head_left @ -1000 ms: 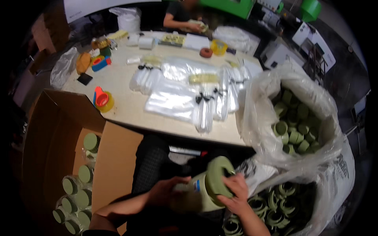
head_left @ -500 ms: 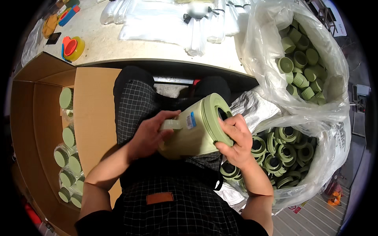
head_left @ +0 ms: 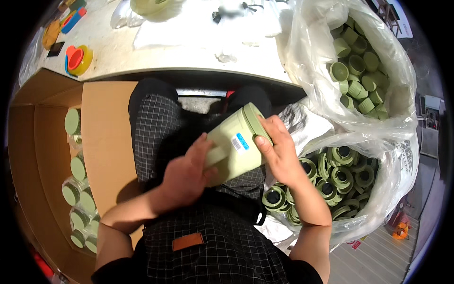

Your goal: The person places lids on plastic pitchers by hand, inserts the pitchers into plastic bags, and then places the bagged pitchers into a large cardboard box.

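- Above the checked apron (head_left: 198, 251), the pale green jug (head_left: 231, 165) is held tilted over the lap, lidded end up and to the right; bracing its base against the thighs should steady it.
- The left hand (head_left: 184, 175) is on the handle (head_left: 216, 155), its fingers seemingly curled around it; blur hides where the tips meet. A firm hold here should stop the body twisting.
- The right hand (head_left: 286, 151) clasps the green lid (head_left: 257, 120), thumb on the near rim and fingers over the top. Pressure looks best spread evenly around the rim, so the lid sits level.
- The thumb lies just beside the blue-and-white label (head_left: 240, 143); keeping it off would spare the sticker.
- To the right, the bag (head_left: 385, 165) of ring-shaped green parts (head_left: 343, 175) is near that forearm, so a tucked elbow seems wise.
- To the left, the cardboard box (head_left: 109, 118) flap is near the left forearm; small turns should avoid it.
- Farther off, clear plastic bags (head_left: 165, 35) lie on the table (head_left: 118, 59).
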Demonstrator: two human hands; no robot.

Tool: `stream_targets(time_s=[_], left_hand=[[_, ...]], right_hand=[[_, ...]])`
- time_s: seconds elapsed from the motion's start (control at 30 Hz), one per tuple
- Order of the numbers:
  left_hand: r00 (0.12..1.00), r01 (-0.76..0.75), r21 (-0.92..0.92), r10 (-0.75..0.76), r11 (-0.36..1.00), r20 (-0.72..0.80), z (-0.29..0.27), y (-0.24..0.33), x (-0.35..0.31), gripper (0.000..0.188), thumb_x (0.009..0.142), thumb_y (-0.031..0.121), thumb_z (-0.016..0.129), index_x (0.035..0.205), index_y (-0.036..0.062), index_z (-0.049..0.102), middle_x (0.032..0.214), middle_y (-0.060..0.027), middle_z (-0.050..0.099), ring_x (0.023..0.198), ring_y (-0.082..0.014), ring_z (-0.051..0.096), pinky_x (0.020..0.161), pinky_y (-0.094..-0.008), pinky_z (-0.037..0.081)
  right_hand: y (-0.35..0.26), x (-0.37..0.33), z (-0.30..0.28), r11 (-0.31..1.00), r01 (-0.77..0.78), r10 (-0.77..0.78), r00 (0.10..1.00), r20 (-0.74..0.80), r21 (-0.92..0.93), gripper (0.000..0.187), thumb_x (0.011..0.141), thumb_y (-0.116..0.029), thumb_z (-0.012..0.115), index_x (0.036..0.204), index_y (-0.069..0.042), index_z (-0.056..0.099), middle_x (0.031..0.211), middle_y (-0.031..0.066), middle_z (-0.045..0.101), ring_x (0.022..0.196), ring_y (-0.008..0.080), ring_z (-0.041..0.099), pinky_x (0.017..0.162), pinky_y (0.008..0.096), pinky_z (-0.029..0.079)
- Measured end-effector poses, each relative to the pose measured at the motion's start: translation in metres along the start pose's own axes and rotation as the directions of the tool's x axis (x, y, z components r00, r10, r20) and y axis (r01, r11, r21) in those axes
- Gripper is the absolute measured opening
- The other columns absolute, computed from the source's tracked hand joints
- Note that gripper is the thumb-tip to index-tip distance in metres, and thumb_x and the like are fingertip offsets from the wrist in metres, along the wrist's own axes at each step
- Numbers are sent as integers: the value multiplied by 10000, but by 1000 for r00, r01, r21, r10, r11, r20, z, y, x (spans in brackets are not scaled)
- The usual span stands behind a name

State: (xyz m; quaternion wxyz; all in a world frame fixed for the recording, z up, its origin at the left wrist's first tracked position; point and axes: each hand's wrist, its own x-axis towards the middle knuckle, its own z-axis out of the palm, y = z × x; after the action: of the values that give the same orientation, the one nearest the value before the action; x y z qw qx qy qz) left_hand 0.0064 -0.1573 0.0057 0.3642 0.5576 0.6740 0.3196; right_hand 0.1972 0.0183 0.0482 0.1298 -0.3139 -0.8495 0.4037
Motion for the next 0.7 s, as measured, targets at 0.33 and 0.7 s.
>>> stream_targets(time_s=[0.33,0.7], left_hand=[[988,-147,-35,146,988,-45,-3,-15,17,444,949,169,606,1331,-7,464,1318,-272,569,986,-425,664,806,-444,555],[1000,-24,-163,25,986,8,-17,-18,18,457,952,85,582,1380,3,442,1271,-248,609,1082,-427,642,894,-434,537]], right_hand=[[5,42,-9,657,-391,137,902,408,644,344,1074,-69,353,1389,55,409,1455,133,428,1410,147,353,1189,224,237],[-9,15,-11,993,-92,96,994,53,-71,566,809,-302,760,1237,7,556,1044,133,548,984,277,581,871,378,486]])
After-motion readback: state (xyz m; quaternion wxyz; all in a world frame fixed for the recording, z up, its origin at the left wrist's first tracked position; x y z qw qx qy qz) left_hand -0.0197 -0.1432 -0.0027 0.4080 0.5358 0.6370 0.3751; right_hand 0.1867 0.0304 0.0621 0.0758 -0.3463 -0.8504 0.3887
